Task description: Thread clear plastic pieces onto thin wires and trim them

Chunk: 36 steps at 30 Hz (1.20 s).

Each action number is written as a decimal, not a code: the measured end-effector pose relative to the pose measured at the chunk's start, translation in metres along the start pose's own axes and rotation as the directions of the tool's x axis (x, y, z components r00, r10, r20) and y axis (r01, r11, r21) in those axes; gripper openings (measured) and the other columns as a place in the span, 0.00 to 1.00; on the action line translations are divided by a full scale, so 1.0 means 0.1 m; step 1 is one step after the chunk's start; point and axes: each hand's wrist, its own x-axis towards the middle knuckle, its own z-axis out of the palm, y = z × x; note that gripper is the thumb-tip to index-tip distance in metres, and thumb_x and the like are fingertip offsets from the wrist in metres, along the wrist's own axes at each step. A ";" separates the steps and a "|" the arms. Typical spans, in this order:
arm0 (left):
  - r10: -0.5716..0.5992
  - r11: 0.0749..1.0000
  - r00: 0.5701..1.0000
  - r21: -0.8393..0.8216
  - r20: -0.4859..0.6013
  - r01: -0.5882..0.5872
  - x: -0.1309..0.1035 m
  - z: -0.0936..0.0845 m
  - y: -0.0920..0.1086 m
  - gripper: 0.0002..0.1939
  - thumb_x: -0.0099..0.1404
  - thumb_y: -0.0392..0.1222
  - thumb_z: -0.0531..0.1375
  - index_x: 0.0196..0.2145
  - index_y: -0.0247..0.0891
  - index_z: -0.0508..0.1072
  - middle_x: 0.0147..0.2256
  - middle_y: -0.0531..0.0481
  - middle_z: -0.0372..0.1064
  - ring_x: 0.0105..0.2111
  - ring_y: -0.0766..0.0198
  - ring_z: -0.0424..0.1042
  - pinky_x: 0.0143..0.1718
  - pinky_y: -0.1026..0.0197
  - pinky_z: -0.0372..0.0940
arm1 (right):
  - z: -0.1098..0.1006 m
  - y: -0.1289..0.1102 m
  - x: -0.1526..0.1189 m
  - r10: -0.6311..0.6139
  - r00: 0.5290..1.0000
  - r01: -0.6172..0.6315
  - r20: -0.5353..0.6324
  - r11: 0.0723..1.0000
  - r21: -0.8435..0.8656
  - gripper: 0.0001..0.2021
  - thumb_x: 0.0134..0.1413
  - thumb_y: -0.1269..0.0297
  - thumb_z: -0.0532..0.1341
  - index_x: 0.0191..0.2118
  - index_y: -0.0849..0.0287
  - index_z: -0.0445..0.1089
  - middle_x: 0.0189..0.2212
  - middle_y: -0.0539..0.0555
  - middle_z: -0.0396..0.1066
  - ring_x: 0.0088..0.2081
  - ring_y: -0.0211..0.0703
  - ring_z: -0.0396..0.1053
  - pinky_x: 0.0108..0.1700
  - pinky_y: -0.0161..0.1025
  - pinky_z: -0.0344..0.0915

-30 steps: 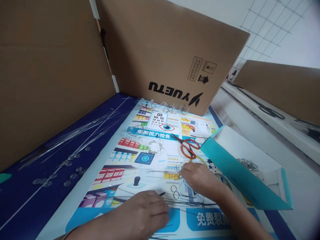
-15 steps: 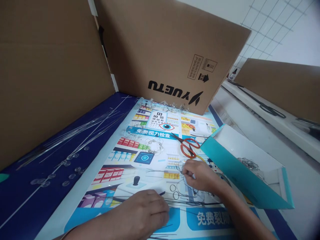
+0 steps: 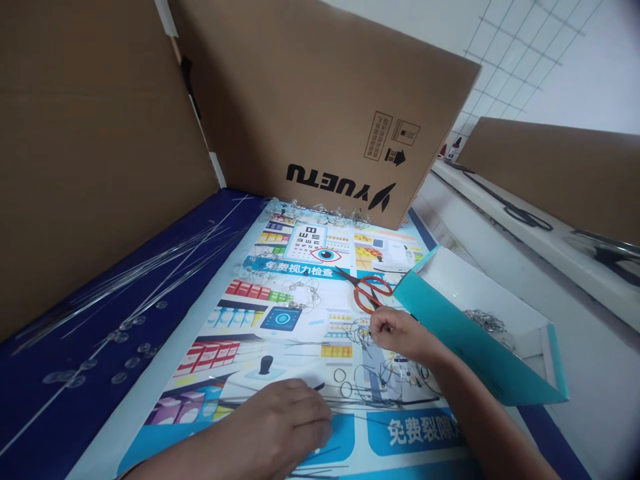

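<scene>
Low in the view, my left hand rests on the printed sheet, fingers curled over thin dark wires; what its fingertips hold, if anything, is hidden. My right hand is closed in a pinch beside a tangle of fine wire; I cannot make out what is between its fingers. Just above it lie red-handled scissors, partly covered by the hand. Small rings and looped wires lie between and below the hands. A ring of clear beads sits farther up the sheet.
On the right is an open teal box with a wire bundle inside. Loose clear beads and long thin strands lie on the blue surface at left. Tall cardboard panels stand behind; beaded pieces line their base.
My right hand has moved slightly up toward the scissors and box, uncovering more of the looped wires. My left hand stays nearly in place. The whole view has shifted a little.
</scene>
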 end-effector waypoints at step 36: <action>-0.045 0.999 0.999 -0.004 -0.020 0.045 -0.03 0.03 -0.04 0.13 0.63 0.30 0.50 0.44 0.38 0.67 0.38 0.47 0.72 0.36 0.61 0.70 0.38 0.56 0.67 | 0.08 -0.07 -0.06 0.126 0.959 -0.241 0.254 0.837 0.492 0.07 0.53 0.62 0.55 0.31 0.60 0.59 0.28 0.53 0.73 0.18 0.32 0.66 0.15 0.26 0.51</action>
